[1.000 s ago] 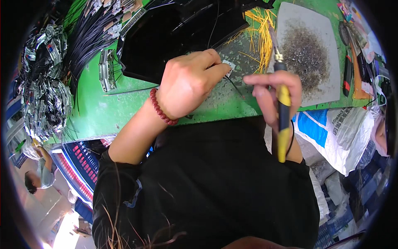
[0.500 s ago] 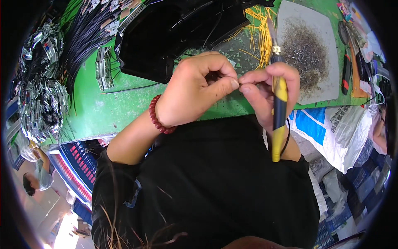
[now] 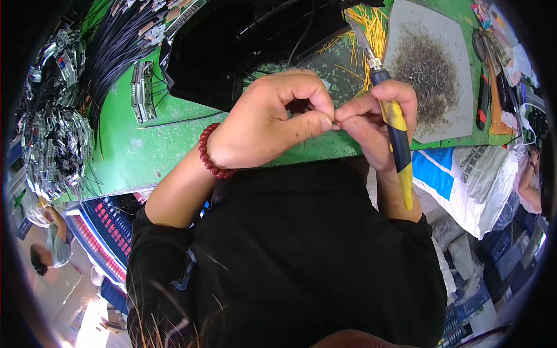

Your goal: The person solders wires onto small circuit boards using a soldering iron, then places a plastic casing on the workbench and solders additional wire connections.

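My left hand (image 3: pixel 272 119), with a dark red bead bracelet (image 3: pixel 206 152) at the wrist, is closed in a pinch above the table's front edge. Its thumb and forefinger meet the fingertips of my right hand (image 3: pixel 380 119) over something thin and tiny, mostly hidden. Across the right palm lies a yellow-and-black soldering iron (image 3: pixel 396 134), its metal tip pointing up and away, while that hand's thumb and forefinger pinch too. Just beyond my left hand stands a large black plastic housing (image 3: pixel 232 49). A thin dark wire (image 3: pixel 183 120) runs along the table toward that hand.
Yellow wires (image 3: pixel 371 35) lie beside a grey board (image 3: pixel 432 124) covered with dark crumbs. Small metal-cased parts (image 3: pixel 142 93) rest on the green table (image 3: pixel 119 156). Black cables (image 3: pixel 113 58) and bundled silvery parts (image 3: pixel 55 145) fill the left. A white sack (image 3: pixel 473 197) hangs at right.
The soldering iron has tilted, its tip swinging left and its handle end right and up. Both hands stay pinched together, with slight finger shifts.
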Tool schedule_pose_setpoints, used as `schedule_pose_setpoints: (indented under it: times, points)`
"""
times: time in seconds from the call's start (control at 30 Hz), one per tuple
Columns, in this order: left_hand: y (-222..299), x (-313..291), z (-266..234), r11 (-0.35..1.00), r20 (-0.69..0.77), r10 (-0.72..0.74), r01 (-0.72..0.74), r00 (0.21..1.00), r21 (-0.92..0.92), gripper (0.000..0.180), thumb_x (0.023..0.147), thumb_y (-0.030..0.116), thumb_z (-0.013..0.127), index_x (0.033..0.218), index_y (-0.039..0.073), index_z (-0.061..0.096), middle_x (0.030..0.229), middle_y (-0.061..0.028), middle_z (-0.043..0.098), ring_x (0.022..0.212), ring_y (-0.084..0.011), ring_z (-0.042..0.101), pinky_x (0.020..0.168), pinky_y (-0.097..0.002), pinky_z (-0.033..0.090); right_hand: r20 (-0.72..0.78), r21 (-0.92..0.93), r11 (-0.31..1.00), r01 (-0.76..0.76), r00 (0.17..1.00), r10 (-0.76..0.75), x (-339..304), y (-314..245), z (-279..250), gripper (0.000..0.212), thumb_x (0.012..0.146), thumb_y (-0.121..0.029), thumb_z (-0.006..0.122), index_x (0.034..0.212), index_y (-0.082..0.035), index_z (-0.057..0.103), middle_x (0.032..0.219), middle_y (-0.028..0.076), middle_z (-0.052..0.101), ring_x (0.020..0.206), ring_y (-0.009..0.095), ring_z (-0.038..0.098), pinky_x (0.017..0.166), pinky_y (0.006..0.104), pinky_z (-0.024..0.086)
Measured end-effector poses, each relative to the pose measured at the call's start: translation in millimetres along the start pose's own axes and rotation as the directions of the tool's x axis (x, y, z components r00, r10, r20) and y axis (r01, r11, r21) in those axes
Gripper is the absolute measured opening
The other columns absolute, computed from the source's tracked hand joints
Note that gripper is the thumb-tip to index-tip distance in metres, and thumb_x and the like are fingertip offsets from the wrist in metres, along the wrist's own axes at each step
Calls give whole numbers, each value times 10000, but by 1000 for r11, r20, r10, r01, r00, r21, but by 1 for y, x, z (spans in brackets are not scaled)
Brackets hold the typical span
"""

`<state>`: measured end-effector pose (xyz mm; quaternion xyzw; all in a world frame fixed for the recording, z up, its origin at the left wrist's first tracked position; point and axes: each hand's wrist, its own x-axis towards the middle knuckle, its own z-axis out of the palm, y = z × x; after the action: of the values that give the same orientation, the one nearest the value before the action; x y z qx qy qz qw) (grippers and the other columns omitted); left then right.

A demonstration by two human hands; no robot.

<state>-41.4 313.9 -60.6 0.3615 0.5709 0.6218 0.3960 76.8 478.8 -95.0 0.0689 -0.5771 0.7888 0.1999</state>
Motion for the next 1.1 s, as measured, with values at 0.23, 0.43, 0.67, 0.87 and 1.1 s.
schedule_pose_setpoints:
  times: [0.23,0.43,0.67,0.87,1.1]
  points:
    - [6,-1,6,906,-100,109,-57,989,419,72,773,-22,679,793,4,614,803,-59,588,730,-161,555,640,-259,439,7,-487,855,178,980,-200,-7,6,6,366,764,107,691,1071,-14,532,878,89,633,740,150,664,673,260,547]
    - [0,0,12,815,-105,156,-68,982,575,87,752,-32,669,793,-10,595,795,-103,589,707,-247,568,631,-306,462,-18,-493,861,128,987,-157,-10,10,3,374,757,124,680,1079,-25,561,882,80,650,739,144,663,653,249,543]
    - [0,0,6,802,-63,60,-10,996,597,78,798,23,665,831,-23,613,785,-121,595,710,-267,577,643,-330,471,3,-519,845,130,989,-151,-7,-1,-5,418,755,80,725,1126,-12,553,909,104,676,827,163,682,733,282,548]
    - [5,1,3,834,-1,22,-18,1000,551,74,828,38,653,842,-23,612,801,-114,599,712,-245,575,656,-317,467,159,-475,878,61,987,18,-1,-7,-10,483,805,89,667,1213,-15,431,888,165,676,853,217,668,776,304,525]
    - [5,0,0,860,-3,-60,53,998,508,88,849,64,652,849,-17,616,799,-98,596,723,-212,564,670,-306,455,99,-380,921,83,994,-49,-7,4,-6,445,794,84,686,1176,-9,479,874,129,669,803,176,668,721,272,522]
